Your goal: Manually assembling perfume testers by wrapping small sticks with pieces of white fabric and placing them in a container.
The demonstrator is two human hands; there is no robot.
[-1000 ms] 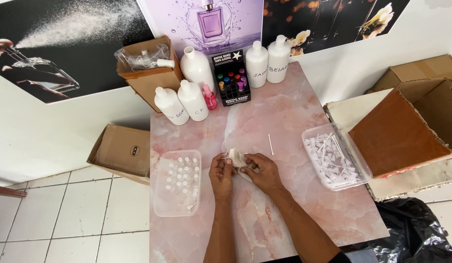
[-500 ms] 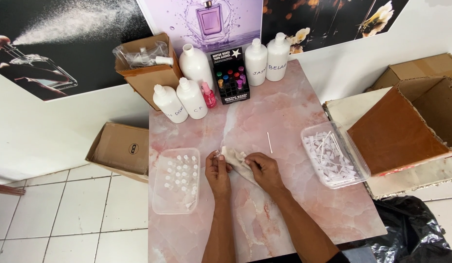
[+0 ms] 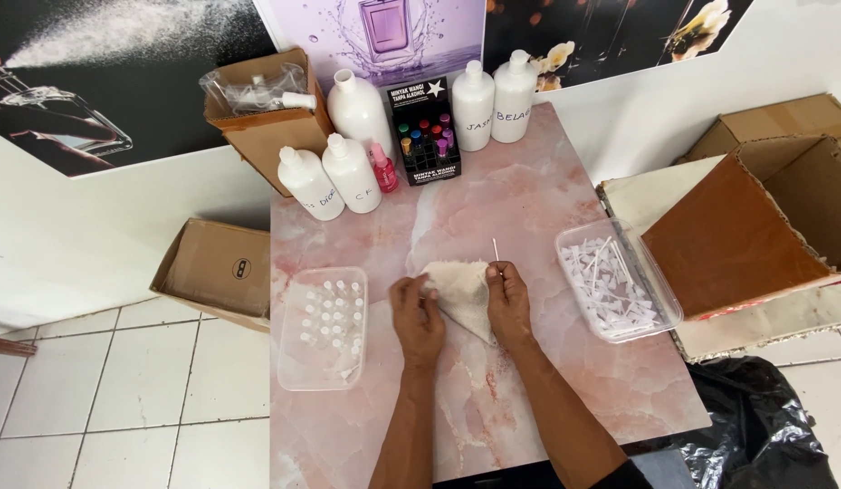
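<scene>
**Cloth held between both hands at mid-table**

Nearest, the left hand and right hand pinch a cream cloth between them; the right also holds a thin white stick. They appear to be wiping or folding it, which calls for a steady grip. Clear trays flank them on the pink marble table: small vials left, white pieces right. White bottles stand far, by the postered wall.
</scene>
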